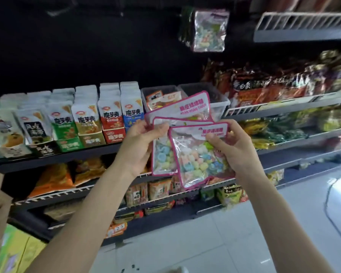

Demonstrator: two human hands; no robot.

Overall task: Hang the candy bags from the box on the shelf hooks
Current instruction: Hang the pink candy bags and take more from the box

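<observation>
Three pink-edged candy bags are held fanned in front of the snack shelf. The rear bags are gripped by the left hand, fingers curled on their top-left corners. The front bag is pinched by the right hand. Another candy bag hangs above against the dark panel.

A person's left hand and right hand grip three fanned, pink-edged candy bags before stocked shop shelves. Another candy bag hangs far above, right of centre.
</observation>
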